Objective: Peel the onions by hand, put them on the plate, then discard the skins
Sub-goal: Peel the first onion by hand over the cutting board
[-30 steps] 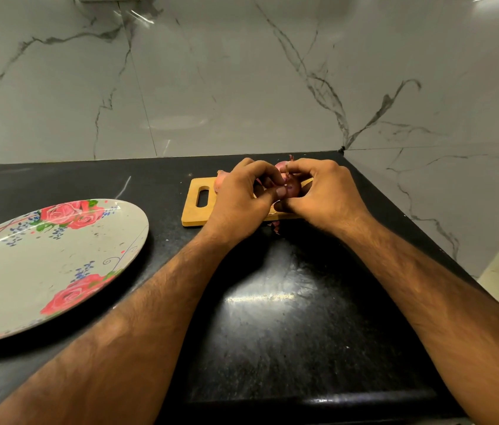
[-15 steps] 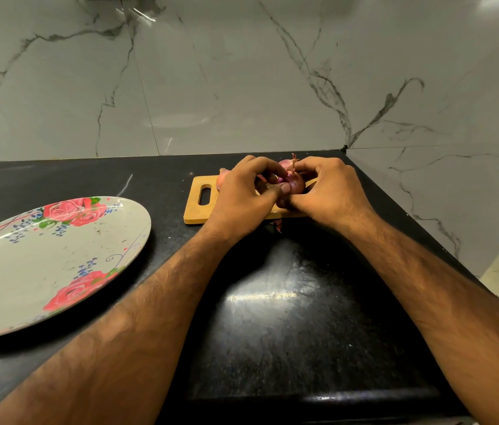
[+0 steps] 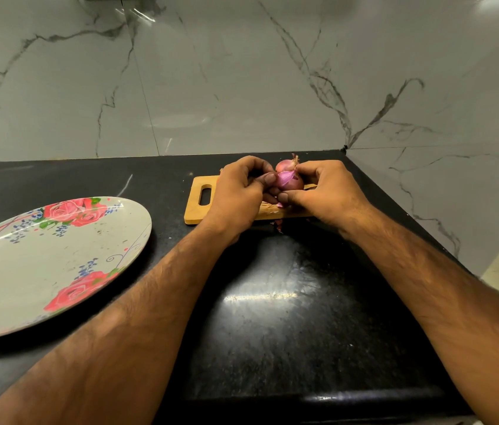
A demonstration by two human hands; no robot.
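Note:
A small red onion (image 3: 291, 181) is held just above the wooden cutting board (image 3: 199, 210) between both hands. My right hand (image 3: 324, 191) grips it from the right, thumb underneath. My left hand (image 3: 239, 191) pinches a loosened pink flap of skin on its left side. A second onion (image 3: 285, 165) with a dry stem sits right behind the first. The flowered oval plate (image 3: 42, 271) lies at the left with nothing on it.
Bits of onion skin (image 3: 278, 226) lie at the board's near edge on the black counter (image 3: 272, 317). Marble walls close the back and the right side; the counter ends in a corner at the right.
The hands have parted a little, and a pink flap of skin now stands lifted off the onion. The second onion behind shows more plainly.

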